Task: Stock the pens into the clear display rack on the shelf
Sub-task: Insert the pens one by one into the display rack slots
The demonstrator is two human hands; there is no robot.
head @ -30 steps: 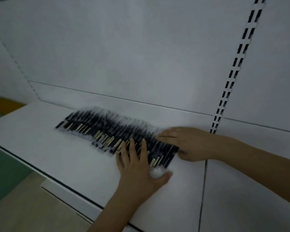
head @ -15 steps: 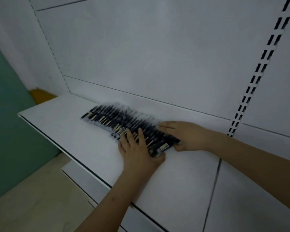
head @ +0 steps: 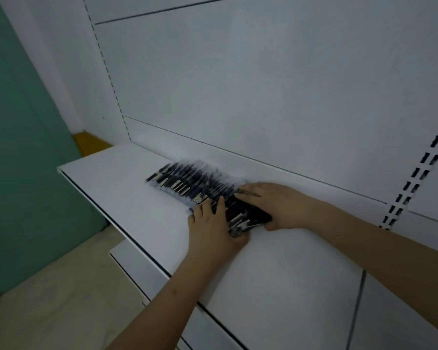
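Pens (head: 195, 183) in a clear rack (head: 162, 189) on the shelf (head: 127, 188).

Dark-barrelled pens with pale clips or labels lie side by side in one long slanted row, packed close and touching, running from the far left toward the near right, close to the back wall. The rack around them shows only as a faint clear edge, blurred. Both hands rest on the row's near right end, covering some pens there.
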